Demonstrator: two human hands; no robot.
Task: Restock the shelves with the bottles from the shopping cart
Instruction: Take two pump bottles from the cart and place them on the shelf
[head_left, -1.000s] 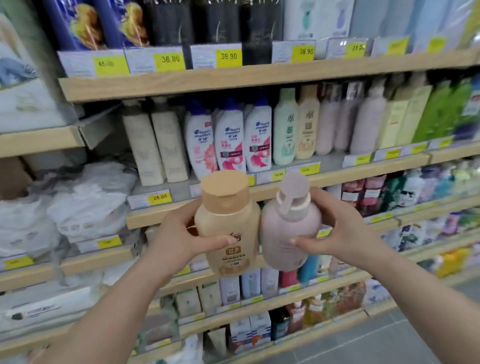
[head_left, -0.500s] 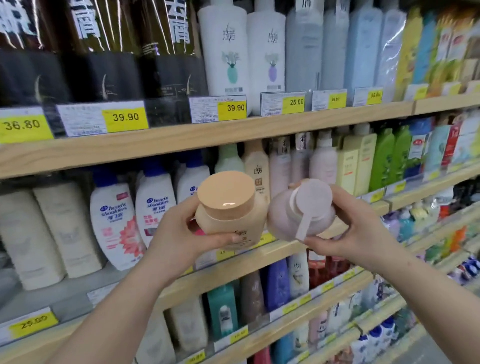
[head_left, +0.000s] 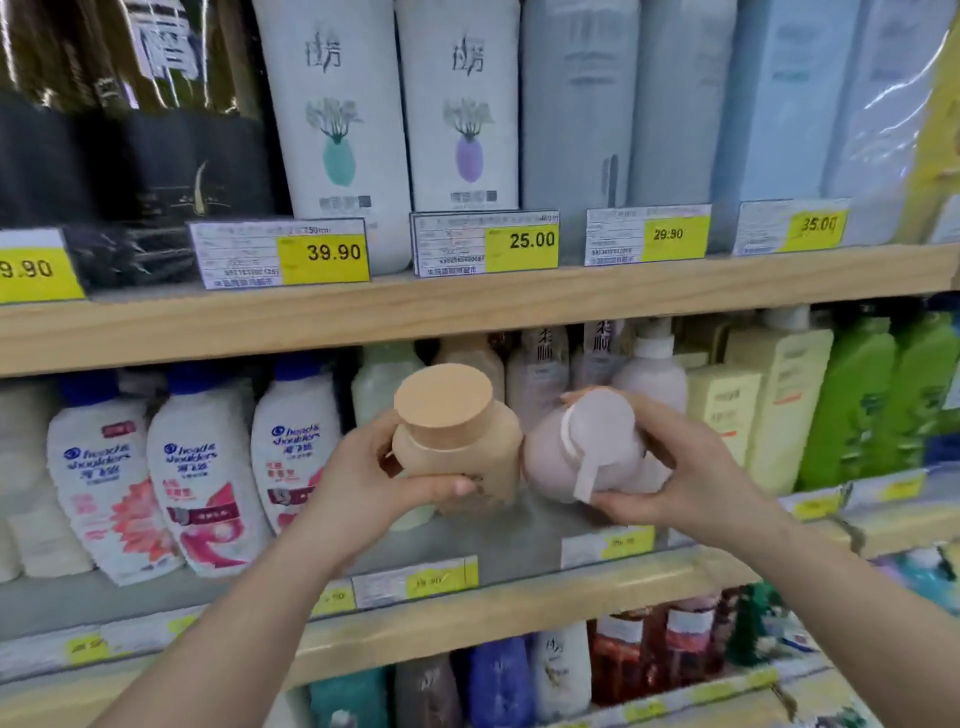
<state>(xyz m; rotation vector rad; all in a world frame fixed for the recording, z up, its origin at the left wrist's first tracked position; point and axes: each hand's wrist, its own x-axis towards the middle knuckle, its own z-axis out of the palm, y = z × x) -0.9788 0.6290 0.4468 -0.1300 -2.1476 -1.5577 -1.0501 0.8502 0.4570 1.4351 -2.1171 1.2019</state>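
My left hand (head_left: 363, 480) grips a tan bottle (head_left: 457, 447) with a wide flat tan cap, seen from above. My right hand (head_left: 685, 467) holds a pale pink pump bottle (head_left: 592, 452), its pump spout pointing toward me. The two bottles touch side by side, held over the front of the middle shelf (head_left: 519, 540), just ahead of a row of similar tan and pink bottles (head_left: 540, 364). The shopping cart is out of view.
White shampoo bottles (head_left: 202, 483) with blue caps fill the middle shelf's left; cream and green bottles (head_left: 852, 405) stand at its right. The upper shelf board (head_left: 467, 306) hangs close above the hands, carrying tall white and blue bottles and yellow price tags. A lower shelf (head_left: 519, 675) holds more bottles.
Both hands have carried the bottles forward and up to the middle shelf, and the view has closed in on the shelves. The grips on both bottles are unchanged.
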